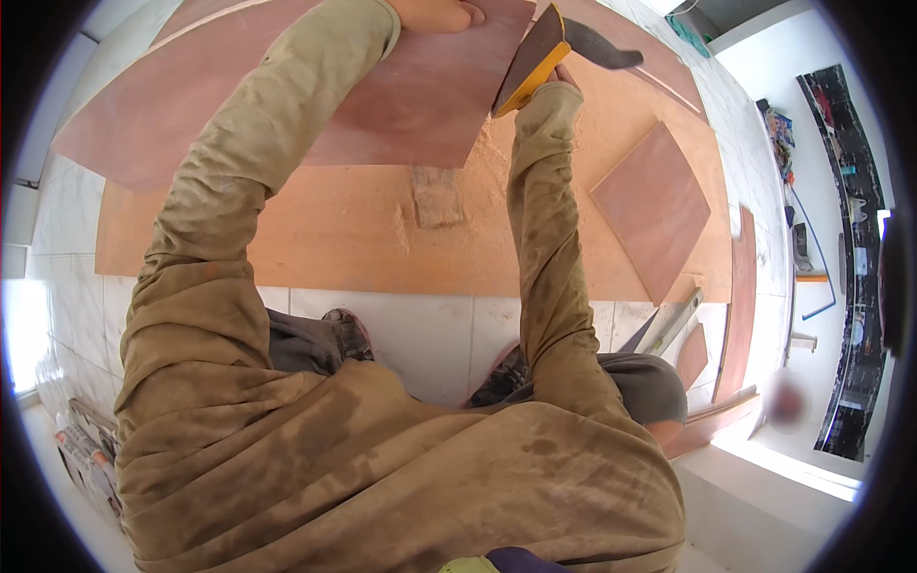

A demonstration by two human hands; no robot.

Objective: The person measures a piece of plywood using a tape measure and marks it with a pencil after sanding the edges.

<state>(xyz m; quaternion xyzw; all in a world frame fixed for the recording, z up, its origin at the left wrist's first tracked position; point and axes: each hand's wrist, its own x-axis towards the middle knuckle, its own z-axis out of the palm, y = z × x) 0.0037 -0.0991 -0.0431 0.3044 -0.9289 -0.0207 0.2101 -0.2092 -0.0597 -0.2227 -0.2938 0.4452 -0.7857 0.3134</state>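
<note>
A large reddish-brown wood panel (401,105) lies over a wider, lighter plywood sheet (315,244) on the floor. My left hand (435,14) rests on top of the panel, partly cut off by the upper edge of view; the visible fingers look laid against its surface. Beside the panel's right edge, my right hand (564,76) grips a hand tool (540,62) with a flat dark face, a yellow edge and a black curved part like a handle. Its exact kind does not show. Most of the right hand's fingers are hidden behind it.
Sawdust (492,153) and a small dusty wood block (437,196) lie on the plywood. To the right sit a square reddish panel (654,210), a spirit level (678,325) and a long wood strip (739,296). My shoes (349,334) stand on white tiles (420,334).
</note>
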